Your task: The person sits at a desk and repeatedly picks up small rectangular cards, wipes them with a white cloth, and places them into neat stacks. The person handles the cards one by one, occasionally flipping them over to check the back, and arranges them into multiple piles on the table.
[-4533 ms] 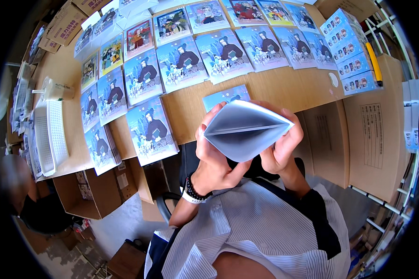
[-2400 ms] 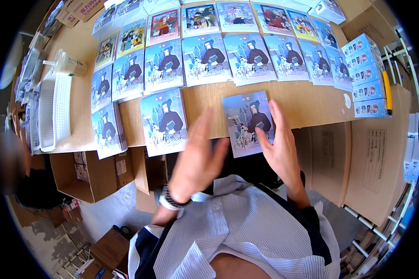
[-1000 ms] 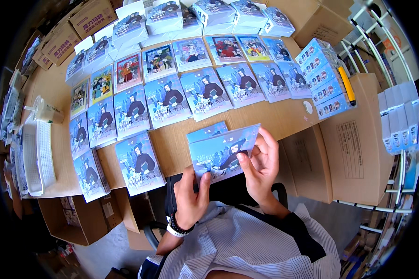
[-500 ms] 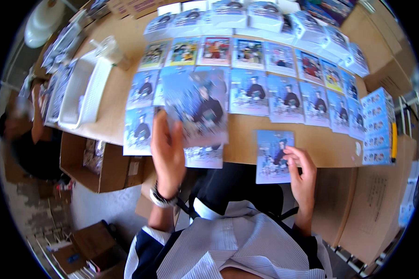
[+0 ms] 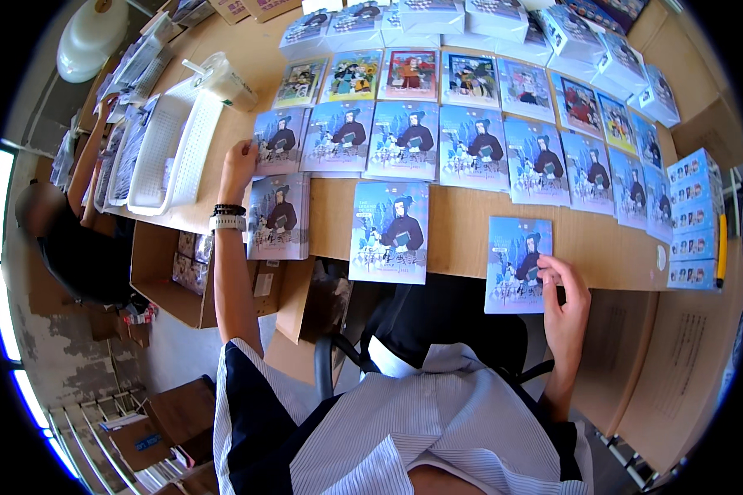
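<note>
My left hand is at the left edge of a blue illustrated card, the leftmost of a row. Its fingers are closed at the edge; the tips are partly hidden. My right hand pinches the right edge of another blue card, which juts over the table's front edge. Between the hands lies a similar card, also over the edge. Near my left wrist sits a thick pile of these cards. The row of blue cards runs on to the right.
Behind lies a row of varied colourful cards, then white-sided stacks. At left stand a white plastic basket and a lidded cup with straw. A blue box is at right. Another person works at far left.
My left hand has moved left and away from the card it held up in front of the row. That card is no longer in the air. My right hand keeps its card.
</note>
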The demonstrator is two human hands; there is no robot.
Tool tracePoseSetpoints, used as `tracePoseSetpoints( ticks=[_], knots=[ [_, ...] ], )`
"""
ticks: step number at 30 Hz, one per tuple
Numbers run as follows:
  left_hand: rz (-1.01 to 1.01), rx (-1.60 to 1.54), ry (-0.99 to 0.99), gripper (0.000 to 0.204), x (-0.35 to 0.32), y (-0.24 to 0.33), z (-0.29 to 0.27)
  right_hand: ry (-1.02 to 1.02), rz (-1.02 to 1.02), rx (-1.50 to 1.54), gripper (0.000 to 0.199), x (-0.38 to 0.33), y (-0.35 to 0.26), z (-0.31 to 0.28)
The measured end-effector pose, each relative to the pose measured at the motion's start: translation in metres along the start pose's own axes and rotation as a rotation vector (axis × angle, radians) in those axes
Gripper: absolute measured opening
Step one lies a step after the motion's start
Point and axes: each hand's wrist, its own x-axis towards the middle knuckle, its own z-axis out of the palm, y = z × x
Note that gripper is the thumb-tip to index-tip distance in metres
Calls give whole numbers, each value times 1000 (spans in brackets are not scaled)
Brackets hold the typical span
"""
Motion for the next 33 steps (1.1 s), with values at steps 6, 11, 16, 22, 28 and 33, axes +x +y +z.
tracePoseSetpoints(
  ticks=[6, 11, 16, 22, 28, 33],
  knots=[
    [370, 667, 342, 46, -9, -25, -2, 120, -23, -144, 31, 1, 8, 3],
    [625, -162, -168, 35, -189, 218, 51, 138, 54, -252, 50, -5, 21, 11],
    [668, -80, -477, 77, -310, 245, 156, 144, 69, -142, 51, -4, 17, 16],
    [382, -484, -593, 94, -331, 264, 176, 174, 24, 72, 57, -4, 14, 28],
    [639, -769, -465, 119, -331, 270, 167, 354, -206, 507, 73, -11, -22, 30],
    [747, -1010, -351, 111, -337, 267, 175, 259, -492, 465, 72, -7, -25, 21]
  ],
)
